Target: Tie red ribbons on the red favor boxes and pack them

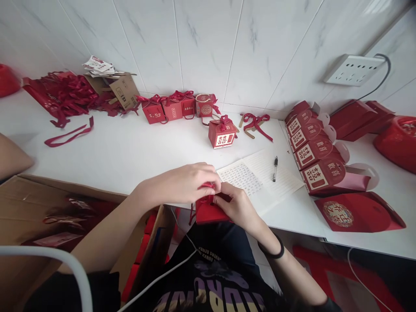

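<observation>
A small red gift box (211, 216) is held at the table's front edge, above my lap. My left hand (199, 182) has its fingers pinched on a red ribbon (208, 185) at the top of the box. On the box's right side, my right hand (238, 206) is closed, thumb and fingers near the ribbon. The fingers partly hide where the ribbon meets the box. A dark red cord hangs at the box's left side. Just beyond my hands lies a sheet of paper with handwriting (242, 177), with a black pen (275, 169) on it.
A ribbon-tied box (222, 133) stands ahead, with several more (172, 108) along the wall. Loose ribbons (73, 93) fill a tray at the left. Several unsealed boxes (316, 151) line the right side. A cardboard carton (32, 208) is below left, and a power strip (355, 70) hangs on the wall.
</observation>
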`<action>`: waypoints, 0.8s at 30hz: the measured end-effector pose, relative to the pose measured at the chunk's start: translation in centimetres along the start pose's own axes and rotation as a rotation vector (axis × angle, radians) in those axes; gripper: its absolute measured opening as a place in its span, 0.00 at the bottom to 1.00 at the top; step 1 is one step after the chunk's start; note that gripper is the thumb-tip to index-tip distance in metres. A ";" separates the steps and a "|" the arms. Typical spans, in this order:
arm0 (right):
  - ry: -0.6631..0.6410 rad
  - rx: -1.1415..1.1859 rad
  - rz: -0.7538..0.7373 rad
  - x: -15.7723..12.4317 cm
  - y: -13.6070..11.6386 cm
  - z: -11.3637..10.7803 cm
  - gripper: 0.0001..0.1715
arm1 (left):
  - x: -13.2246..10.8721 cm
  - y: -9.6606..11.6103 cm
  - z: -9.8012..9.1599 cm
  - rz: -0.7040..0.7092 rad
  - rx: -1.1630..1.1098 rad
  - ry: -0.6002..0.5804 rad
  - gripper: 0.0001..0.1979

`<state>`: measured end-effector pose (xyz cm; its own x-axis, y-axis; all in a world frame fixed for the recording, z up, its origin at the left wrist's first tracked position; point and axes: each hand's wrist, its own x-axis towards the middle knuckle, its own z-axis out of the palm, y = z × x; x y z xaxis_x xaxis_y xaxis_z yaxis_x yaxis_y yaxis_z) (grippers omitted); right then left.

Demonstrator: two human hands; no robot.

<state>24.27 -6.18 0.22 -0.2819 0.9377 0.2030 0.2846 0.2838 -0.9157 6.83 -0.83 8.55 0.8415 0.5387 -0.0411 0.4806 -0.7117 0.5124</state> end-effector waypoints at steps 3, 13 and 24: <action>0.005 0.144 0.052 0.0 0.3 0.1 0.04 | 0.6 -2.4 0.5 -0.121 -0.224 0.045 0.06; 0.161 0.248 0.099 -0.4 0.9 0.8 0.06 | -0.5 -4.1 5.8 -0.139 -0.333 0.303 0.04; 0.215 0.040 0.154 -0.6 0.5 0.7 0.03 | -1.7 -1.0 10.2 -0.317 -0.283 0.509 0.06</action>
<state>23.97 -6.78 -0.58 -0.0354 0.9915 0.1252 0.2709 0.1301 -0.9538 7.43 -5.66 -0.59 0.4149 0.8977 0.1484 0.5433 -0.3752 0.7510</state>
